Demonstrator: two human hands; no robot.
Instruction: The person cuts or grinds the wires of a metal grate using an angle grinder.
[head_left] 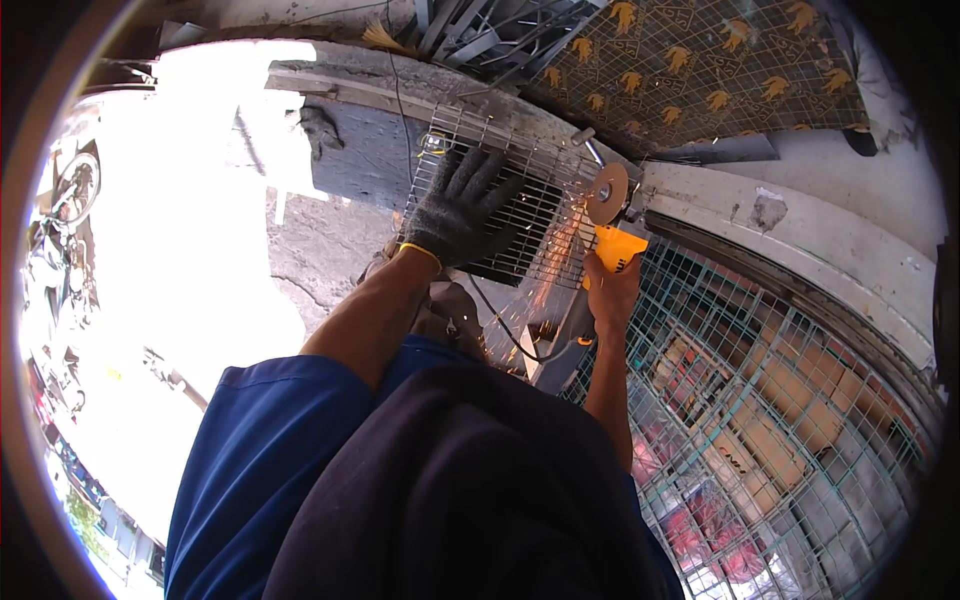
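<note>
Grinding a wire grille [520,215], sparks flying.
Left hand [460,205] spread flat pinning stiff, springy mesh; right hand [612,290] clamped around grinder [612,215].

The left hand [462,205] wears a dark grey knitted glove [470,195] with a yellow cuff edge. The right hand [612,292] is bare and closes on a grinder [615,245] with a yellow body and a tan-orange disc [607,194]. Orange-white sparks [545,270] streak across the wire grid [500,190], which is silver-grey with a square mesh pattern. The sleeve [270,450] is bright blue; the garment [460,490] below it is dark navy. The wire panel [760,400] at right is teal-green, also square-meshed. The fabric [700,65] at top is dark brown with a repeating golden-yellow motif and thin pale lines. The ground [320,250] is grey.
</note>
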